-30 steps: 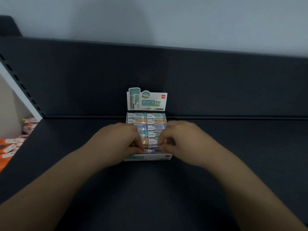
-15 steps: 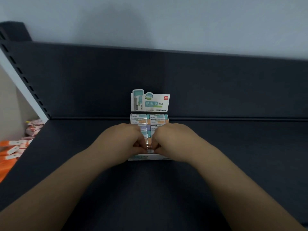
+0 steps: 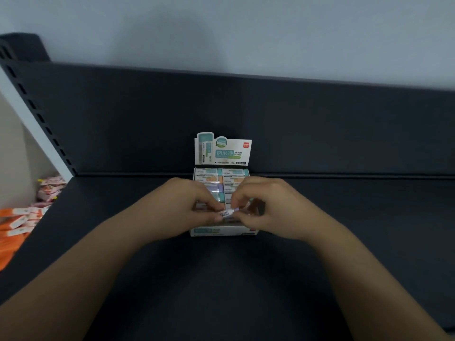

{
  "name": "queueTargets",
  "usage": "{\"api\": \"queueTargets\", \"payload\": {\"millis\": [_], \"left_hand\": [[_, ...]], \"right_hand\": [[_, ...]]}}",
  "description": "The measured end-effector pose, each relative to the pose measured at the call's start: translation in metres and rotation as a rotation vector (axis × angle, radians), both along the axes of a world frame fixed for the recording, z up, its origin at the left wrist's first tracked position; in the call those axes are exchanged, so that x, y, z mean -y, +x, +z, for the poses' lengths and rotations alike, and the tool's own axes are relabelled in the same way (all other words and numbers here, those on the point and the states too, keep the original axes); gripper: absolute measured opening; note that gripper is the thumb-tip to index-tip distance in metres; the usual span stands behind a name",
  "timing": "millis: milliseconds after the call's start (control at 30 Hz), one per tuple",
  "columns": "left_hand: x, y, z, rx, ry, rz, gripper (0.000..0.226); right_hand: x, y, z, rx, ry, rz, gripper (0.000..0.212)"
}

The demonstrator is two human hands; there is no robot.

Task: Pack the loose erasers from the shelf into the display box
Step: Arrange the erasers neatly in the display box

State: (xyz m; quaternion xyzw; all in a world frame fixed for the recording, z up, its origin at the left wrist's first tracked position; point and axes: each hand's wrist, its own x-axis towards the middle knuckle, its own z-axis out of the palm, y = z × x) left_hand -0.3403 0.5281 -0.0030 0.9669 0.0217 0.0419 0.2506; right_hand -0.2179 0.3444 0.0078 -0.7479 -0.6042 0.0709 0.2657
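Purple sleeve and barcode are noted on the loose eraser [image 3: 227, 213], held tilted just above the front of the display box [image 3: 222, 231]. It is pinched in narrow grips, one end by the left hand [image 3: 184, 206], the other by the right hand [image 3: 269, 207]. Rows of packed erasers [image 3: 211, 178] are seen inside the box, which stands on the dark shelf [image 3: 221, 291].
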Motion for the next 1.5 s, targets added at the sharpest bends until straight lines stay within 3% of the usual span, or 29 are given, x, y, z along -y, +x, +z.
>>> {"api": "queueTargets", "payload": {"millis": [167, 367, 667, 900, 1133, 1500], "left_hand": [[-0.001, 0.001, 0.004, -0.001, -0.170, 0.019, 0.010], [0.003, 0.000, 0.005, 0.039, -0.142, 0.052, 0.017], [0.002, 0.004, -0.002, 0.015, -0.002, -0.002, 0.024], [-0.010, 0.004, -0.004, 0.019, -0.005, -0.007, 0.008], [-0.010, 0.009, -0.015, -0.016, 0.020, 0.086, 0.025], [-0.012, 0.008, -0.020, -0.038, 0.014, 0.219, 0.034]], "right_hand": [[0.001, 0.000, -0.001, 0.004, 0.113, -0.002, 0.010], [0.000, 0.001, -0.004, -0.242, -0.030, -0.069, 0.015], [-0.008, -0.006, -0.003, -0.063, -0.175, -0.039, 0.024], [-0.016, -0.011, 0.002, 0.086, -0.273, 0.005, 0.025], [-0.016, -0.020, -0.008, 0.172, -0.344, 0.040, 0.031], [-0.004, -0.021, -0.007, 0.108, -0.361, -0.082, 0.030]]}}
